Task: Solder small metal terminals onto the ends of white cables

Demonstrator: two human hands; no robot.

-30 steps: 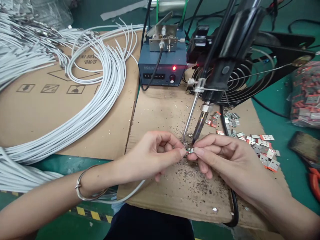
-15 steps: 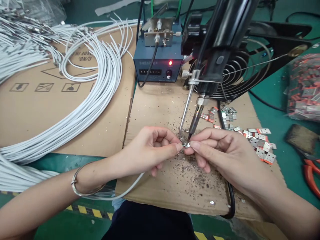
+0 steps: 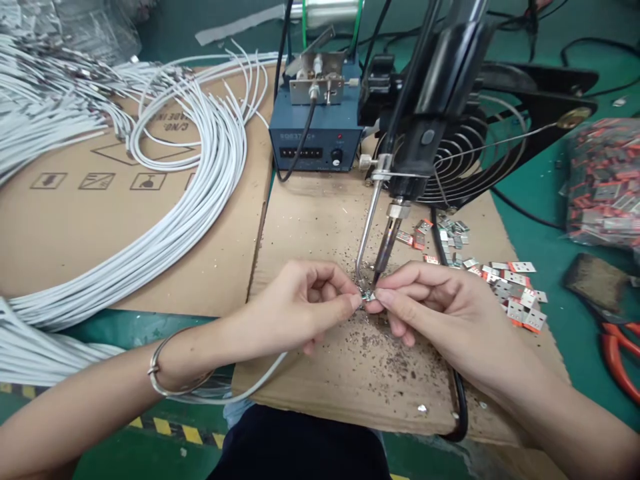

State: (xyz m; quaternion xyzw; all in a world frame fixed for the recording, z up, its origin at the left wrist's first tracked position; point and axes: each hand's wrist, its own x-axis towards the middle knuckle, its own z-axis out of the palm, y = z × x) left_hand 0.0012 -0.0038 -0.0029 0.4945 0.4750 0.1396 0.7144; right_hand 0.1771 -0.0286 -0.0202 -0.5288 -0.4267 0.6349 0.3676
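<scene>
My left hand [image 3: 315,303] is closed, thumb and forefinger pinching the end of a white cable [image 3: 265,379] that trails out below the wrist. Opposite it, my right hand [image 3: 425,300] pinches a small metal USB connector [image 3: 371,297], mostly covered by the fingertips. Cable end and connector meet in the narrow gap between the two hands. Just above this spot are the tip of a mounted soldering iron [image 3: 384,250] and a bent metal solder feed tube [image 3: 367,230]. Fingers hide the exact joint.
Loose USB connectors [image 3: 527,300] lie right of my right hand, near a bag of connectors [image 3: 605,183] and orange-handled pliers [image 3: 613,353]. A blue solder feeder [image 3: 315,127] and a round fan guard [image 3: 460,157] stand behind. Bundled white cables [image 3: 200,220] fill the left side.
The red light on the blue feeder has dimmed. Both hands keep their pinch, and the view has shifted slightly.
</scene>
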